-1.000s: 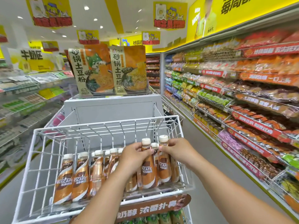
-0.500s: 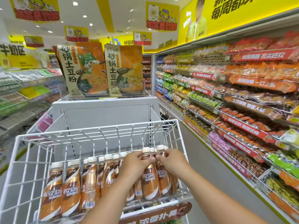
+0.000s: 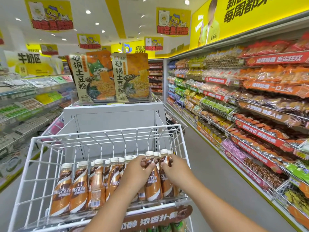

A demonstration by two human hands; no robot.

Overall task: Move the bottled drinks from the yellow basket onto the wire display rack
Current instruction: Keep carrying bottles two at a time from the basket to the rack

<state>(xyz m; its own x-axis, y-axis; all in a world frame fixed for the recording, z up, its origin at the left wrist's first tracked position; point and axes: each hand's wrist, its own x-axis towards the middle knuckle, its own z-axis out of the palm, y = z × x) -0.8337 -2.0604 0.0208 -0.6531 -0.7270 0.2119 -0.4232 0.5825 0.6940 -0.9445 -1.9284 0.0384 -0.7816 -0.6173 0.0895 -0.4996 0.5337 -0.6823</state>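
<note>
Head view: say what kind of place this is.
A grocery or convenience store aisle, most likely: packaged snacks fill the price-tagged shelves, promo signs hang overhead, and bottled coffee drinks line a white wire display rack.

We see brown-and-copper Nescafé bottles with cream caps standing upright in a tight row along the front edge of the white wire display rack. The row runs from the rack's left side to its right corner, at least two deep in places, labels mostly facing us. The two rightmost front bottles stand touching each other. The rack's back half holds none.
</note>
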